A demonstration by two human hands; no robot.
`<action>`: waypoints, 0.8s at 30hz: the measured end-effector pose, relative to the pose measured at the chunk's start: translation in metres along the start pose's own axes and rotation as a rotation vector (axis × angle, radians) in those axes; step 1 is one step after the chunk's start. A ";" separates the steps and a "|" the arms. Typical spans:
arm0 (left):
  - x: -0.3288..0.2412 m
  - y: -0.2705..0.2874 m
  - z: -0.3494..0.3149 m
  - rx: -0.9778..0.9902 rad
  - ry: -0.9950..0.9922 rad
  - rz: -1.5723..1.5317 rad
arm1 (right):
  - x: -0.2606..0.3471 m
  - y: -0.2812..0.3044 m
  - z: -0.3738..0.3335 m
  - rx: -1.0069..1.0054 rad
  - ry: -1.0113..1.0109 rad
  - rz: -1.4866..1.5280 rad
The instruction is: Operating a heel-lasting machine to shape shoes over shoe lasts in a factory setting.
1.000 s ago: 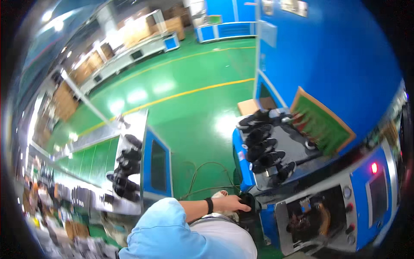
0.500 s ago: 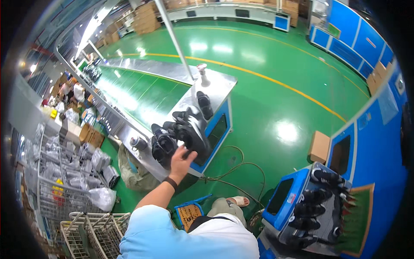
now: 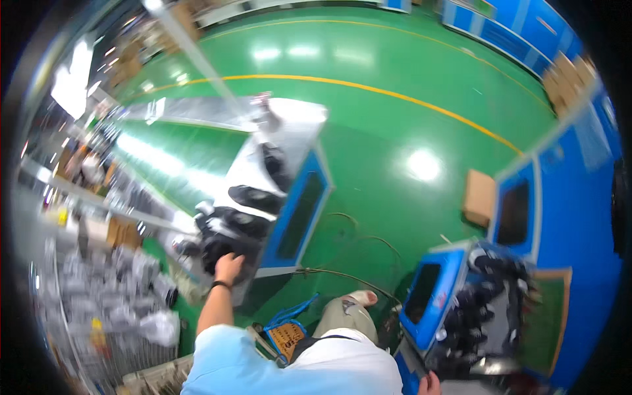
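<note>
Left hand closed on a black shoe upper piled at the near edge of the grey metal surface. Right hand sat low by the blue machine; its grip could not be told.

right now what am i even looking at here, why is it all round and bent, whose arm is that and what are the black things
The picture comes from a wide fisheye camera worn on a person's head, looking down, so straight edges bend toward the rim. The light blue sleeve at the bottom is the wearer's own. The left hand reaches out to a pile of black shoe-like pieces on a metal-topped work table with a blue side; the blur hides whether it grips one. The right hand barely shows at the lower edge, beside a blue machine loaded with more black pieces. Around lie a green floor with a yellow line, a cardboard box and loose cables.
</note>
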State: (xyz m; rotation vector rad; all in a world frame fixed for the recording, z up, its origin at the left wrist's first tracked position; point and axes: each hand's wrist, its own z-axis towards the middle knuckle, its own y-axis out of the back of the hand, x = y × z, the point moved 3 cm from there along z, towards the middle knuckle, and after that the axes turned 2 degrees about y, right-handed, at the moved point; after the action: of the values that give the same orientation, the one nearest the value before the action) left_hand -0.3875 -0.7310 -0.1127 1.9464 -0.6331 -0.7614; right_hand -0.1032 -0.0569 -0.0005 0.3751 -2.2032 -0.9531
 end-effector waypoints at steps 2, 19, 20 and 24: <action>0.001 0.017 0.011 0.038 -0.140 0.229 | 0.006 -0.001 -0.003 0.003 0.093 -0.011; -0.482 -0.251 -0.378 0.547 -1.644 0.097 | -0.180 -0.103 -0.172 -0.191 -0.524 0.488; -0.488 -0.264 -0.406 0.574 -1.693 0.037 | -0.181 -0.096 -0.187 -0.199 -0.538 0.533; -0.518 -0.310 -0.484 0.800 -1.625 0.186 | -0.202 -0.089 -0.227 -0.321 -0.630 0.535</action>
State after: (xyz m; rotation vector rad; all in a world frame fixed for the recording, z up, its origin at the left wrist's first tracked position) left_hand -0.3482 0.0408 -0.0710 1.4134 -2.2732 -2.1594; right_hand 0.1991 -0.1352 -0.0525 -0.7249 -2.4235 -1.1850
